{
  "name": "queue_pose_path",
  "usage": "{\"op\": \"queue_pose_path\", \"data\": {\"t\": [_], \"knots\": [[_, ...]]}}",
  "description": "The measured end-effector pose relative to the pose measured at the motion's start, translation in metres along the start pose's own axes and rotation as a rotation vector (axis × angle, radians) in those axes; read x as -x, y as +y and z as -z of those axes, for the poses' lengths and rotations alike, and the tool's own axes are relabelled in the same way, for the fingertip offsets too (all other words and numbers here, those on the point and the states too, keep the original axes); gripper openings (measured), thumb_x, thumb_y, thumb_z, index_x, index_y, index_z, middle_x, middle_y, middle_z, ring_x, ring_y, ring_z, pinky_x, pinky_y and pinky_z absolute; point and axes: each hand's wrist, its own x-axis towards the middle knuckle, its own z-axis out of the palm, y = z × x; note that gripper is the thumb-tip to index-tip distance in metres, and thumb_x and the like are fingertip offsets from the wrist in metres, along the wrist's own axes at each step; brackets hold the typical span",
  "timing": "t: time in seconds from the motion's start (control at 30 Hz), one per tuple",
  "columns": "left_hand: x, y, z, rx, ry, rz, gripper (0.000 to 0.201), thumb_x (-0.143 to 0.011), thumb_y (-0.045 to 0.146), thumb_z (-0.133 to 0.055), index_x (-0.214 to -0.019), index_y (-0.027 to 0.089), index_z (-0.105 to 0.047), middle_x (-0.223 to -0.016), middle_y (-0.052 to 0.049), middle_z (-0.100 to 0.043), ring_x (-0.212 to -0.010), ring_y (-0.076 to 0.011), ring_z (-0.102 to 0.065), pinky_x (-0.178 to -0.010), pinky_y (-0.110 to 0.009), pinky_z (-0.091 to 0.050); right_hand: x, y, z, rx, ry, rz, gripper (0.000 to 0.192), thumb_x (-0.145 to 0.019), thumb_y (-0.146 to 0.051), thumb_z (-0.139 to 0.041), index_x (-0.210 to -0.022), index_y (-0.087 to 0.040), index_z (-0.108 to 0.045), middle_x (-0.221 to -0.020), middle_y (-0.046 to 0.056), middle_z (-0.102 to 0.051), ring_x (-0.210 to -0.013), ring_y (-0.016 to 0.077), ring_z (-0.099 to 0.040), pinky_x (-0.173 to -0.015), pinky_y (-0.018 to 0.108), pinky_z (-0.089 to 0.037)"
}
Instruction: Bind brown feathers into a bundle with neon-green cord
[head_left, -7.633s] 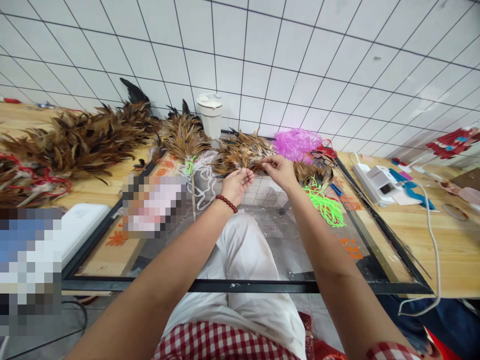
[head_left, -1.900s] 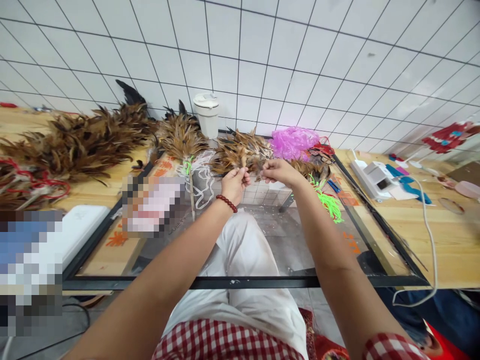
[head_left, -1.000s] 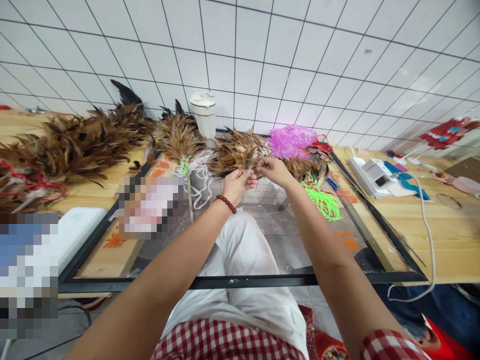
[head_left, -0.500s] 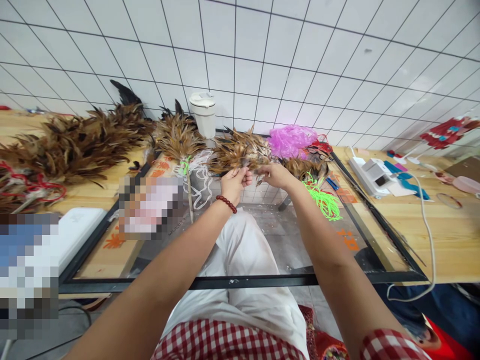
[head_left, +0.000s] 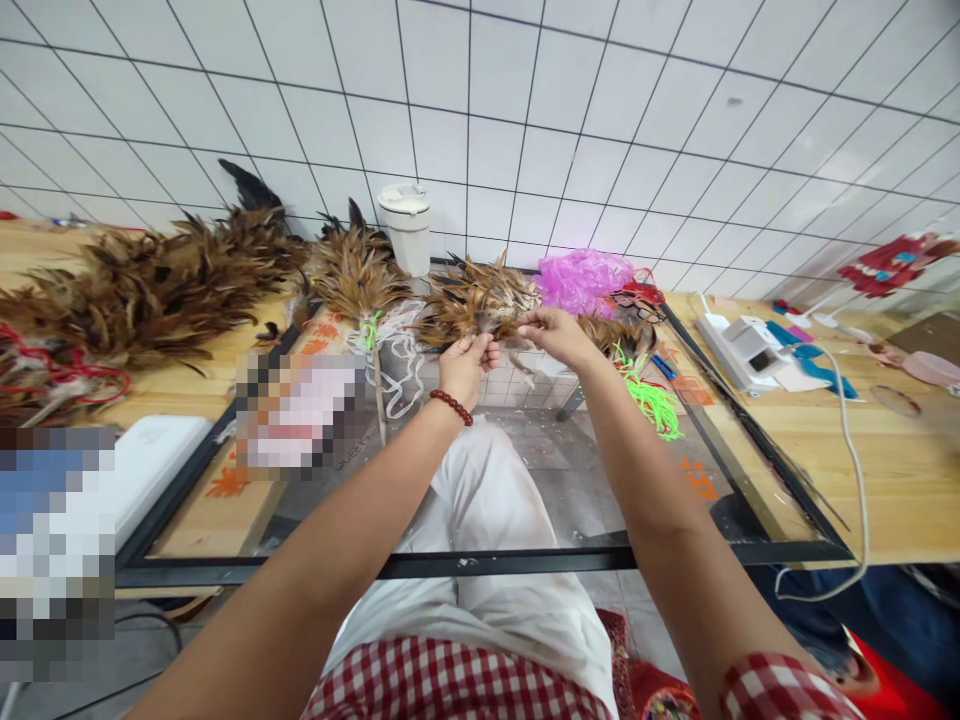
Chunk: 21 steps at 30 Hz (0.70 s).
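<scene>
My left hand (head_left: 466, 368), a beaded bracelet on its wrist, is closed in a pinch at the front of the brown feather pile (head_left: 480, 285). A small feather (head_left: 486, 322) with greyish fluff stands up from its fingertips. To the right, my right hand (head_left: 559, 335) has its thumb and fingers drawn together over the pile's front edge. What lies between those fingertips is too small to make out. A pale feather (head_left: 521, 368) shows just below them. More brown feathers (head_left: 611, 332) lie behind my right wrist.
A glass top in a black frame (head_left: 480, 565) spans the wooden table (head_left: 900, 480). Left are a tied feather bundle (head_left: 360, 275), white string (head_left: 405, 370) and larger feather dusters (head_left: 150, 290). A white cup (head_left: 406, 230), pink plastic bag (head_left: 581, 280) and green cords (head_left: 652, 400) lie around the pile.
My right hand has shifted slightly up and right, and its fingers have drawn closer together. A pale feather shows below it. My left hand keeps its pinch in nearly the same place.
</scene>
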Motion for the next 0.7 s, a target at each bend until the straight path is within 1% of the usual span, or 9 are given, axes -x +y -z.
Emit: {"op": "queue_pose_path", "data": {"t": [0.07,0.1,0.2,0.3,0.4,0.5,0.57,0.63,0.7], "knots": [[0.000,0.000,0.000,0.006,-0.002,0.000,0.011,-0.077,0.019,-0.069,-0.074,0.011,-0.061,-0.062,0.000,-0.062,-0.054,-0.0058,-0.057,-0.058,-0.020,-0.045,0.000,-0.001,0.002,0.212,0.079,0.009,0.014,-0.070,-0.022,-0.065,-0.081,-0.015,-0.070,-0.072,0.002,-0.066,-0.065,0.0127,-0.055,-0.066,0.026,-0.041],[0.000,0.000,0.000,0.006,-0.004,0.000,0.012,-0.076,0.019,-0.069,-0.074,0.011,-0.061,-0.062,0.000,-0.062,-0.054,-0.0057,-0.057,-0.058,-0.020,-0.045,0.000,-0.002,0.004,0.309,0.050,0.007,0.010,-0.069,-0.020,-0.066,-0.076,-0.015,-0.071,-0.070,0.002,-0.066,-0.066,0.0138,-0.056,-0.066,0.027,-0.041],[0.000,0.001,0.001,0.002,-0.013,0.003,0.012,-0.077,0.019,-0.069,-0.073,0.011,-0.060,-0.063,0.000,-0.062,-0.054,-0.0055,-0.056,-0.058,-0.019,-0.045,0.002,-0.005,0.010,0.509,-0.160,-0.045,0.003,-0.064,-0.016,-0.071,-0.061,-0.017,-0.071,-0.059,0.003,-0.064,-0.062,0.0167,-0.058,-0.064,0.029,-0.041],[0.000,0.000,0.001,0.007,-0.018,0.005,0.010,-0.078,0.018,-0.068,-0.074,0.011,-0.061,-0.063,0.000,-0.062,-0.054,-0.0055,-0.057,-0.058,-0.019,-0.046,0.004,-0.010,0.013,0.623,-0.287,-0.122,0.014,-0.056,-0.009,-0.075,-0.050,-0.018,-0.066,-0.050,0.004,-0.059,-0.060,0.0190,-0.058,-0.061,0.030,-0.041],[0.001,0.000,0.001,0.009,-0.020,0.004,0.010,-0.077,0.017,-0.068,-0.073,0.011,-0.061,-0.062,0.000,-0.062,-0.054,-0.0053,-0.057,-0.057,-0.019,-0.046,0.005,-0.014,0.012,0.618,-0.370,-0.153,0.020,-0.059,-0.019,-0.078,-0.045,-0.019,-0.063,-0.044,0.004,-0.054,-0.055,0.0188,-0.056,-0.057,0.031,-0.041],[0.001,0.000,0.001,0.002,-0.036,0.004,0.011,-0.077,0.018,-0.068,-0.073,0.011,-0.061,-0.062,0.000,-0.063,-0.054,-0.0054,-0.057,-0.057,-0.019,-0.046,0.004,-0.016,0.003,0.615,-0.351,-0.151,0.026,-0.055,-0.029,-0.082,-0.043,-0.020,-0.060,-0.043,0.004,-0.052,-0.057,0.0205,-0.057,-0.058,0.032,-0.042],[0.001,0.000,0.001,-0.005,-0.039,0.009,0.013,-0.076,0.020,-0.070,-0.073,0.011,-0.061,-0.062,0.000,-0.063,-0.054,-0.0054,-0.057,-0.057,-0.018,-0.046,0.004,-0.015,-0.005,0.638,-0.318,-0.146,0.026,-0.051,-0.022,-0.082,-0.042,-0.021,-0.058,-0.043,0.003,-0.051,-0.062,0.0217,-0.058,-0.062,0.033,-0.043],[0.000,0.000,0.001,-0.006,-0.035,0.013,0.015,-0.074,0.020,-0.072,-0.073,0.011,-0.060,-0.062,0.000,-0.063,-0.054,-0.0055,-0.058,-0.057,-0.019,-0.046,0.005,-0.014,-0.011,0.613,-0.348,-0.138,0.026,-0.050,-0.013,-0.078,-0.040,-0.021,-0.056,-0.041,0.001,-0.048,-0.060,0.0201,-0.057,-0.064,0.032,-0.042],[0.000,0.001,0.001,-0.001,-0.029,0.011,0.015,-0.075,0.020,-0.072,-0.073,0.011,-0.060,-0.062,0.000,-0.063,-0.054,-0.0059,-0.058,-0.058,-0.019,-0.046,0.006,-0.012,-0.010,0.523,-0.387,-0.135,0.024,-0.050,-0.009,-0.074,-0.040,-0.020,-0.056,-0.038,-0.002,-0.045,-0.055,0.0163,-0.052,-0.061,0.030,-0.041]]}}
